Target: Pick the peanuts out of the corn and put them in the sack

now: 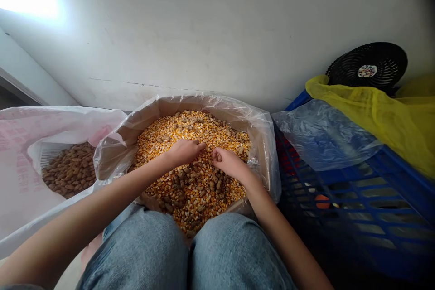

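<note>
In front of my knees stands a box lined with clear plastic (263, 145), full of yellow corn kernels (163, 131). Unshelled peanuts (185, 179) lie scattered and clumped over the corn. My left hand (186, 150) rests low over the middle of the corn, fingers curled and pressed together. Just to its right, my right hand (226, 161) is closed too, thumb against the fingers in a pinch. The two hands are close but apart. Whatever their fingertips hold, if anything, is hidden or too small to name.
On the left, a white sack (20, 158) lies open with many peanuts (71, 170) inside. A blue plastic crate (374, 199) stands at the right, topped by a clear plastic bag (326, 131), yellow mesh (374, 108) and a black fan (370, 63). A white wall (204, 31) rises behind.
</note>
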`<state>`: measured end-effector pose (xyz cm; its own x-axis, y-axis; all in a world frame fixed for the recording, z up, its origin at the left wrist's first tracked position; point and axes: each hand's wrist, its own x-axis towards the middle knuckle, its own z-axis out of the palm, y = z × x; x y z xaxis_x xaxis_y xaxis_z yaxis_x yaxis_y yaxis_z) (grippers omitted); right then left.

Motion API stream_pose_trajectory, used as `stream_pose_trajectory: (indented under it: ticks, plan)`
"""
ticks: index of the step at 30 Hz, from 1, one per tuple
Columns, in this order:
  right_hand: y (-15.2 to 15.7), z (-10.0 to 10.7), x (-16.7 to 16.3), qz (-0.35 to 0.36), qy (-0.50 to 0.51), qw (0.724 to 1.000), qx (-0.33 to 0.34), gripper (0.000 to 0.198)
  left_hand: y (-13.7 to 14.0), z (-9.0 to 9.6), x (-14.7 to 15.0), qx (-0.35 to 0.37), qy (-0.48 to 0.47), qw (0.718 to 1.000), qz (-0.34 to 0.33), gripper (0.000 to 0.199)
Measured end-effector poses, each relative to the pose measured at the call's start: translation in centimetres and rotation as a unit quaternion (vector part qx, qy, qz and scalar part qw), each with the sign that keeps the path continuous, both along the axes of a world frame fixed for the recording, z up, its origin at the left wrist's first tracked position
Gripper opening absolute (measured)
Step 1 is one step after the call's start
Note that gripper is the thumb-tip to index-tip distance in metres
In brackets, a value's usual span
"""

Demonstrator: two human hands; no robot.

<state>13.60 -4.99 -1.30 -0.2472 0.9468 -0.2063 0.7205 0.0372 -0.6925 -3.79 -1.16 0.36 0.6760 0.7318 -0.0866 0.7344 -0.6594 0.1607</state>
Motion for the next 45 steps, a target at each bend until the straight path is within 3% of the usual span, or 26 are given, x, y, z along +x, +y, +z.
stream_pose_trajectory:
  ticks: [2, 4, 5, 7, 9, 10, 12, 15, 17, 18, 20, 22, 23, 25, 27, 30, 33, 36, 38, 41, 43, 45]
  plan:
    - [-0.1, 1.0, -0.1, -0.031, 0.179, 0.983, -0.025, 0.008, 0.4, 0.0, -0.3, -0.065, -0.102, 0.992, 0.043, 0.021]
    - [-0.1, 2.0, -0.1, -0.057, 0.384, 0.919, -0.068, 0.013, 0.7, 0.4, -1.0, -0.195, -0.255, 0.941, 0.107, 0.023]
    - [-0.1, 2.5, 0.0, -0.071, 0.474, 0.874, -0.085, 0.014, 0.8, 0.6, -1.4, -0.271, -0.334, 0.892, 0.137, 0.024]
    - [-0.1, 3.1, 0.0, -0.091, 0.599, 0.788, -0.111, 0.016, 1.1, 1.2, -2.3, -0.408, -0.47, 0.764, 0.172, 0.022]
    - [0.0, 3.3, 0.0, -0.104, 0.651, 0.737, -0.147, 0.017, 1.5, 1.8, -3.0, -0.491, -0.564, 0.642, 0.169, 0.017]
    - [0.0, 3.2, 0.0, -0.11, 0.655, 0.728, -0.17, 0.019, 1.6, 2.1, -3.2, -0.512, -0.595, 0.597, 0.166, 0.015]
    - [0.0, 2.7, -0.3, -0.124, 0.641, 0.73, -0.203, 0.026, 2.0, 2.4, -3.5, -0.526, -0.636, 0.537, 0.174, 0.016]
    - [-0.1, 1.9, -0.7, -0.152, 0.574, 0.782, -0.188, 0.038, 2.6, 2.2, -3.7, -0.501, -0.665, 0.506, 0.224, 0.026]
    - [0.0, 1.8, -1.0, -0.159, 0.478, 0.856, -0.12, 0.037, 3.4, 1.7, -4.0, -0.457, -0.665, 0.527, 0.266, 0.03]
    - [0.3, 1.9, -1.2, -0.154, 0.409, 0.897, -0.067, 0.035, 3.9, 1.5, -4.1, -0.424, -0.65, 0.561, 0.287, 0.031]
    - [1.3, 2.2, -2.0, -0.123, 0.246, 0.96, 0.057, 0.03, 5.0, 1.1, -4.6, -0.33, -0.582, 0.672, 0.318, 0.033]
    - [3.1, 2.7, -3.2, -0.074, 0.087, 0.982, 0.152, 0.024, 6.1, 0.8, -4.9, -0.207, -0.477, 0.792, 0.321, 0.031]
    - [4.1, 2.8, -3.9, -0.049, 0.02, 0.983, 0.176, 0.023, 6.5, 0.7, -5.0, -0.148, -0.42, 0.839, 0.312, 0.029]
    - [6.3, 2.8, -5.4, -0.01, -0.081, 0.979, 0.189, 0.025, 6.9, 0.6, -5.0, -0.06, -0.311, 0.903, 0.291, 0.026]
    - [8.0, 2.6, -6.4, 0.013, -0.14, 0.974, 0.179, 0.022, 6.9, 0.3, -4.8, -0.012, -0.205, 0.938, 0.28, 0.028]
    - [9.4, 2.5, -6.4, 0.011, -0.099, 0.985, 0.143, 0.017, 6.4, -0.3, -4.6, 0.017, -0.083, 0.956, 0.282, 0.035]
    - [10.1, 3.1, -5.0, -0.017, 0.102, 0.993, 0.053, 0.025, 6.3, -0.8, -4.6, -0.002, -0.033, 0.957, 0.287, 0.039]
    - [10.7, 3.6, -4.0, -0.035, 0.299, 0.951, -0.065, 0.028, 6.7, -1.1, -4.6, -0.038, -0.062, 0.956, 0.283, 0.034]
    - [11.1, 3.4, -4.1, -0.051, 0.352, 0.93, -0.088, 0.03, 7.2, -1.2, -4.8, -0.075, -0.122, 0.947, 0.288, 0.029]
    - [11.4, 2.7, -5.3, -0.066, 0.266, 0.962, -0.014, 0.033, 7.8, -1.3, -5.6, -0.133, -0.251, 0.909, 0.305, 0.021]
    - [11.3, 2.3, -6.5, -0.032, 0.119, 0.99, 0.071, 0.033, 8.0, -1.4, -6.6, -0.147, -0.326, 0.878, 0.319, 0.022]
    - [11.1, 2.1, -7.8, 0.027, -0.055, 0.988, 0.139, 0.032, 8.1, -1.4, -7.6, -0.123, -0.356, 0.859, 0.346, 0.024]
